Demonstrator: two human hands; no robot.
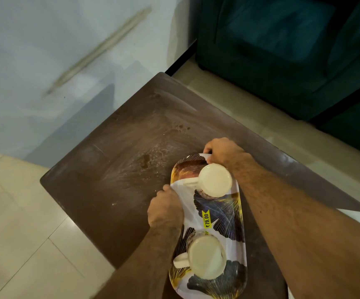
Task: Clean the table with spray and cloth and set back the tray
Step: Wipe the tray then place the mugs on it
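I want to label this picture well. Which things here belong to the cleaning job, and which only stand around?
Belong to the job:
- tray, gripped by left hand and right hand
- table, with stains and smears

Only around:
- two cups, far cup, near cup, on the tray
- sofa

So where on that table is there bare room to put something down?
The table is bare left of the tray out to its left edge, and beyond the tray to the far corner, though that patch is smeared and stained. The right side is crowded: both hands grip the tray, which carries two cups.
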